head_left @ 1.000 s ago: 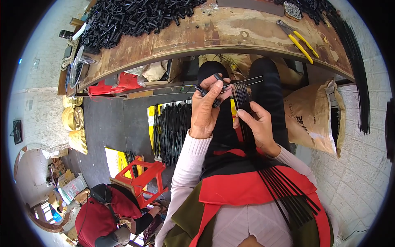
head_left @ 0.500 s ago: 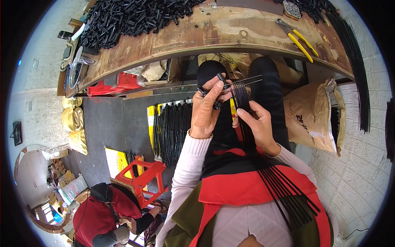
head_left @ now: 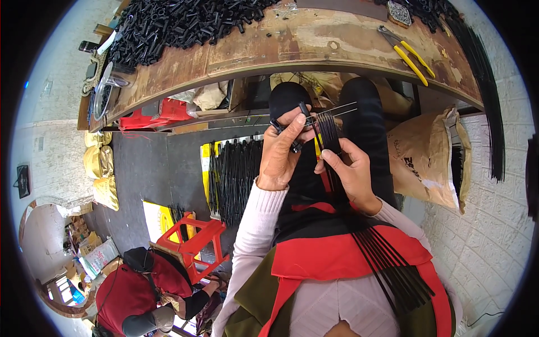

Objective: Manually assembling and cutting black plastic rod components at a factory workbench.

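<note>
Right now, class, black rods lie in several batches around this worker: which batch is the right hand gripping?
The bundle of black rods across the lap: the right hand grips its upper end. The floor batch and the wall batch lie untouched.

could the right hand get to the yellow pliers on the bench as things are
Probably not right away. The right hand grips a bundle of black rods over the lap. The yellow pliers lie uncovered on the wooden bench, so the way looks clear once the rods are let go.

Pale ribbed sleeves, red apron, black trousers
</note>
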`<state>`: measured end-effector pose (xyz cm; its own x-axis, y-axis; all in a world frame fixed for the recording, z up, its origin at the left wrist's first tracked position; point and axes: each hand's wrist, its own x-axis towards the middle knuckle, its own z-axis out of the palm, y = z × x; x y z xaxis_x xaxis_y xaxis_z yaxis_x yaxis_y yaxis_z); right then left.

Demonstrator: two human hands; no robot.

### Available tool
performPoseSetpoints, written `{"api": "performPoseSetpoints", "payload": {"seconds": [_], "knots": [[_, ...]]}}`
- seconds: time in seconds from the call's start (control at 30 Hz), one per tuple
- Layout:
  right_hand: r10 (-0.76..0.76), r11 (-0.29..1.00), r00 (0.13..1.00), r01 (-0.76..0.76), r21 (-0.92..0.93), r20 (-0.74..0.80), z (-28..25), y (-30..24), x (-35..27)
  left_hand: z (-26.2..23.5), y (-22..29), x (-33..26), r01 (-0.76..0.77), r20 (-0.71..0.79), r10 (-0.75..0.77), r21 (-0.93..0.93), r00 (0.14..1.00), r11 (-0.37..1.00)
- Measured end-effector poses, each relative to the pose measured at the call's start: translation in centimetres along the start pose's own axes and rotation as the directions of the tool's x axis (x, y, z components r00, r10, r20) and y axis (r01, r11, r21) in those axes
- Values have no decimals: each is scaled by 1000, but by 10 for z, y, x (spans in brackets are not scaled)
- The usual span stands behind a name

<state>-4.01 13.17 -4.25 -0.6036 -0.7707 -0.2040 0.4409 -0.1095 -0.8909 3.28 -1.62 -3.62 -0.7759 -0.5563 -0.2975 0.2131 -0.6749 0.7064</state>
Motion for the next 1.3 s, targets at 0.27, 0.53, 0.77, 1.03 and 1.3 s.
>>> {"api": "performPoseSetpoints", "payload": {"seconds": [0.27, 0.53, 0.77, 1.03, 1.3], "knots": [[3, 995, 1000, -2, -104, 7, 0, 1, -3, 14, 4, -18, -67, -36, 71, 104, 997, 992], [-27, 994, 998, 33, -109, 56, -5, -23, 11, 19, 4, -16, -52, -43, 56, 70, 998, 996], [42, 995, 994, -32, -95, 100, -11, -26, 16, 19, 2, -13, -29, -57, 33, 81, 998, 996], [77, 997, 985, -71, -44, 157, -19, -30, 19, 22, 5, -10, 52, -21, -51, 43, 998, 998], [64, 995, 979, -47, -88, 196, -24, -27, 19, 16, 0, -9, 100, 28, -100, 23, 995, 995]]}}
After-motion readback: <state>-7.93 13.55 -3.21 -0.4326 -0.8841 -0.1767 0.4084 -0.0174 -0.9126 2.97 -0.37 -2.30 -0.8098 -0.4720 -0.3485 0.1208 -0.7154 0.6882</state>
